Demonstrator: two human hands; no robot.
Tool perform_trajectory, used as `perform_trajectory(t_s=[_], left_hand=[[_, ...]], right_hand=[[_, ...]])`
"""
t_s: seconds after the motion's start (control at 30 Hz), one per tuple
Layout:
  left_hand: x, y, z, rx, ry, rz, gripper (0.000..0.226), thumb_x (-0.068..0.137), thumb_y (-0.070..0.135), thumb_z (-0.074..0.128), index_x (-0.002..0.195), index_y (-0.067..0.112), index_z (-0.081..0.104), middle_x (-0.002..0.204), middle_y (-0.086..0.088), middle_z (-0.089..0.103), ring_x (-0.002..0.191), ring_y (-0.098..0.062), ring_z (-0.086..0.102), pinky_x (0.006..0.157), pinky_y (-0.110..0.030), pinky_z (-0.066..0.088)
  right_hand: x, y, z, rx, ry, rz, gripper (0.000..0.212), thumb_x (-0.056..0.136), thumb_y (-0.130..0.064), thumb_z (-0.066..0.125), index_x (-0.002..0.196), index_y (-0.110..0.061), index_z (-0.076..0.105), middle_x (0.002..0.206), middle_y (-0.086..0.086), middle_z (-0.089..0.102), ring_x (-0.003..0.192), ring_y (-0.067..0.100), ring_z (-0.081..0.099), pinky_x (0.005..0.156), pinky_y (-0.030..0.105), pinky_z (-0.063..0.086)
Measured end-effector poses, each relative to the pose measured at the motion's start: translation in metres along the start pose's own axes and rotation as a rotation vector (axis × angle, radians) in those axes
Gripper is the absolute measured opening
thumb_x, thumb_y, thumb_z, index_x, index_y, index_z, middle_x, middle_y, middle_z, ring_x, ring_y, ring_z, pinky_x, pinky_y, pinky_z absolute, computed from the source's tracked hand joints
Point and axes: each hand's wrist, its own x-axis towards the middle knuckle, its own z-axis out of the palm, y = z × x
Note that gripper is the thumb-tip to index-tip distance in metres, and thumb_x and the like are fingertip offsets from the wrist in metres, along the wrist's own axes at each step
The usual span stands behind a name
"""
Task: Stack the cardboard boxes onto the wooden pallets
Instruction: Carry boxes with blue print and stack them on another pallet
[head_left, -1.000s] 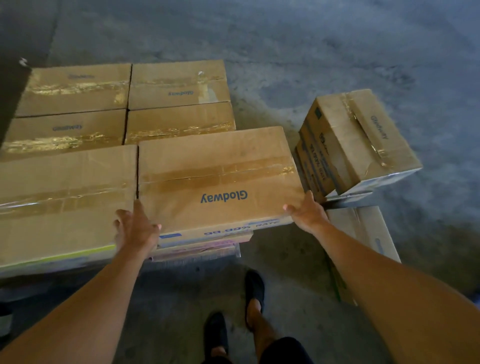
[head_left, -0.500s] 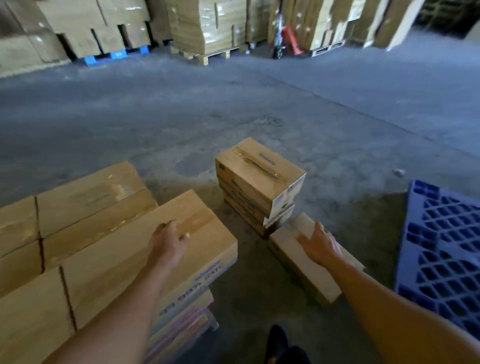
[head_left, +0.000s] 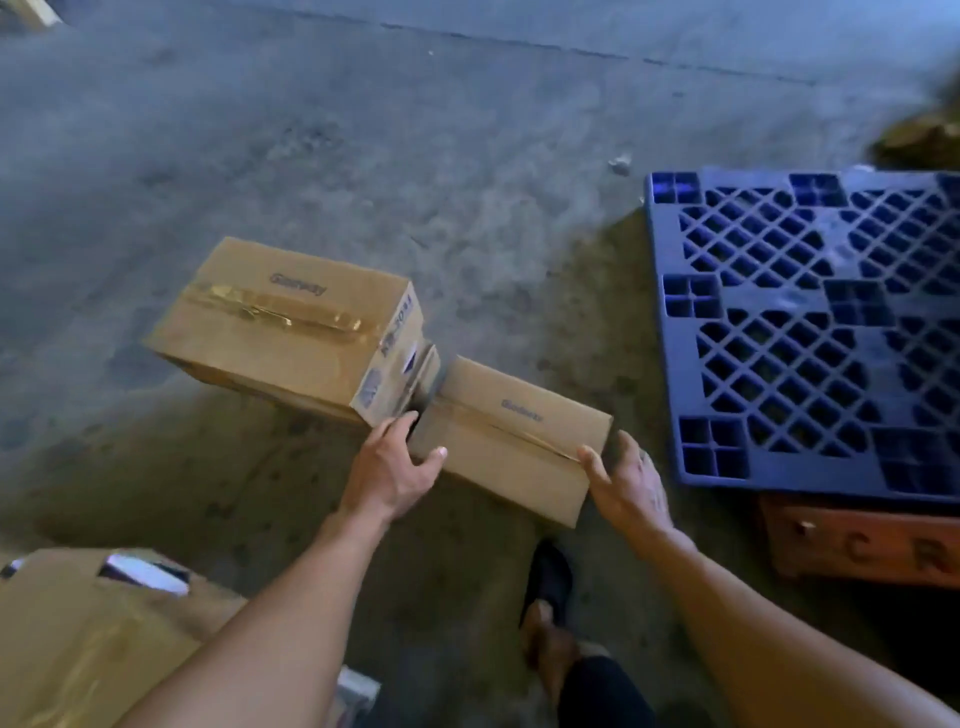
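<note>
The left hand (head_left: 395, 467) has moved off the stacked boxes (head_left: 78, 634), lower left, and now grips the low floor box (head_left: 519, 452) at centre; the right hand (head_left: 628, 478) has shifted to its opposite end.

Cardboard box (head_left: 511, 447) flat on concrete floor (head_left: 363, 130)
</note>
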Motion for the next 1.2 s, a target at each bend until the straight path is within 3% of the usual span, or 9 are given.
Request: perform_trajectory(t_s=[0.17, 0.43, 0.6, 0.77, 0.87, 0.97, 1.2], left_hand=[[0.089, -0.019, 0.082, 0.042, -0.142, -0.030, 0.070, 0.087, 0.040, 0.071, 0.145, 0.010, 0.047, 0.147, -0.013, 0.049, 0.133, -0.030, 0.048, 0.109, -0.037, 0.037], [0.204, -0.113, 0.209, 0.124, -0.298, -0.092, 0.073, 0.087, 0.035, 0.072, 0.148, 0.007, 0.041, 0.150, -0.016, 0.043, 0.138, -0.030, 0.041, 0.111, -0.032, 0.031], [0.279, -0.187, 0.278, 0.181, -0.273, -0.092, 0.086, 0.088, 0.039, 0.071, 0.155, 0.007, 0.028, 0.158, -0.018, 0.030, 0.143, -0.033, 0.033, 0.115, -0.039, 0.030], [0.323, -0.243, 0.309, 0.208, -0.208, -0.184, 0.107, 0.081, 0.049, 0.076, 0.157, 0.007, 0.014, 0.161, -0.021, 0.019, 0.147, -0.036, 0.024, 0.119, -0.045, 0.026], [0.337, -0.265, 0.320, 0.141, -0.226, -0.282, 0.113, 0.069, 0.056, 0.082, 0.152, 0.006, 0.025, 0.153, -0.018, 0.039, 0.140, -0.035, 0.039, 0.115, -0.047, 0.034], [0.340, -0.272, 0.321, 0.067, -0.211, -0.309, 0.104, 0.064, 0.057, 0.086, 0.144, 0.011, 0.037, 0.143, -0.011, 0.052, 0.129, -0.032, 0.051, 0.109, -0.045, 0.042], [0.342, -0.240, 0.288, -0.053, -0.193, -0.321, 0.069, 0.074, 0.059, 0.075, 0.126, 0.016, 0.063, 0.119, -0.003, 0.066, 0.100, -0.021, 0.059, 0.076, -0.030, 0.045]], right_hand=[[0.085, 0.041, 0.054, -0.006, -0.041, 0.146, 0.072, 0.097, -0.058, 0.046, 0.156, -0.021, 0.025, 0.156, 0.007, 0.034, 0.140, 0.026, 0.036, 0.110, 0.040, 0.032], [0.192, 0.119, 0.183, -0.027, -0.048, 0.400, 0.072, 0.097, -0.056, 0.046, 0.154, -0.015, 0.030, 0.157, 0.011, 0.035, 0.143, 0.027, 0.033, 0.115, 0.038, 0.029], [0.237, 0.181, 0.254, -0.035, 0.007, 0.503, 0.080, 0.095, -0.056, 0.053, 0.156, -0.014, 0.022, 0.159, 0.010, 0.031, 0.144, 0.027, 0.032, 0.116, 0.039, 0.027], [0.257, 0.225, 0.289, -0.024, 0.114, 0.650, 0.101, 0.088, -0.060, 0.062, 0.158, -0.009, 0.011, 0.163, 0.014, 0.021, 0.150, 0.028, 0.021, 0.120, 0.038, 0.018], [0.262, 0.239, 0.301, 0.028, 0.133, 0.710, 0.102, 0.082, -0.065, 0.065, 0.154, -0.008, 0.022, 0.155, 0.015, 0.037, 0.142, 0.033, 0.036, 0.117, 0.046, 0.032], [0.259, 0.244, 0.305, 0.093, 0.135, 0.693, 0.084, 0.082, -0.065, 0.065, 0.142, -0.013, 0.038, 0.136, 0.010, 0.054, 0.124, 0.032, 0.053, 0.103, 0.046, 0.046], [0.257, 0.227, 0.246, 0.264, 0.283, 0.605, 0.067, 0.083, -0.053, 0.072, 0.137, -0.018, 0.053, 0.127, 0.007, 0.064, 0.115, 0.027, 0.060, 0.102, 0.044, 0.049]])
